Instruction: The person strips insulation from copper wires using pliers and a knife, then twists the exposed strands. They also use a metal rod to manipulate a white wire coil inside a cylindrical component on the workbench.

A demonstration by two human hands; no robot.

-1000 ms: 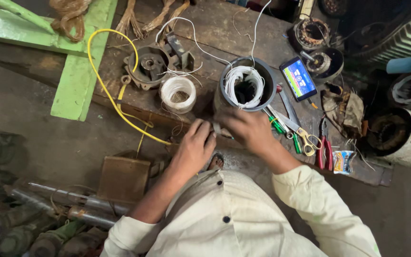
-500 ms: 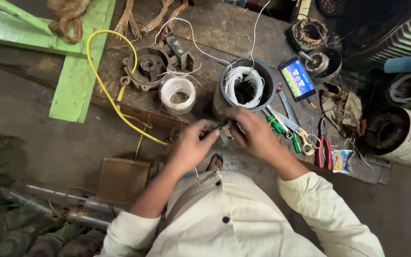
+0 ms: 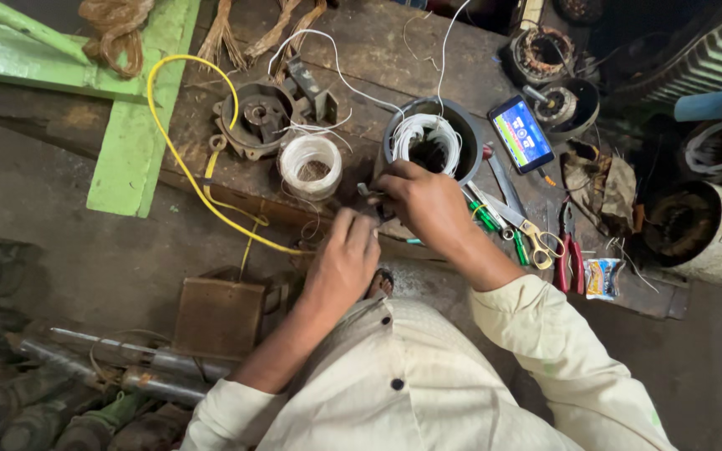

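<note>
Pinching something small and dark between both hands at the near edge of the wooden bench (image 3: 378, 58); too small to tell what it is. Left hand (image 3: 343, 260) half-curled, fingertips up against it. Right hand (image 3: 424, 203) closed over it from above, knuckles up.

Motor stator (image 3: 430, 142) sits just beyond the right hand, nearly touching the fingers: dark round metal housing, white wire winding looped inside the bore, two thin white leads running off toward the far edge.

Left of it, near the left hand: white wire coil (image 3: 311, 164), small flat ring. Further left, a dark cast end cover (image 3: 254, 119), rough and greasy. Yellow cable (image 3: 179, 150) loops across the bench's left part and over its near edge.

Right of the stator: smartphone (image 3: 521, 133), screen lit, lying flat. Then green-handled tools (image 3: 488, 219), scissors (image 3: 521, 224) with yellow handles, and red-handled pliers (image 3: 567, 248) near the right near corner.

Bench top worn, stained, dusty. Green painted planks (image 3: 131, 108) at the left end, with a bundle of brown fibre twine (image 3: 114, 29) on top.
</note>
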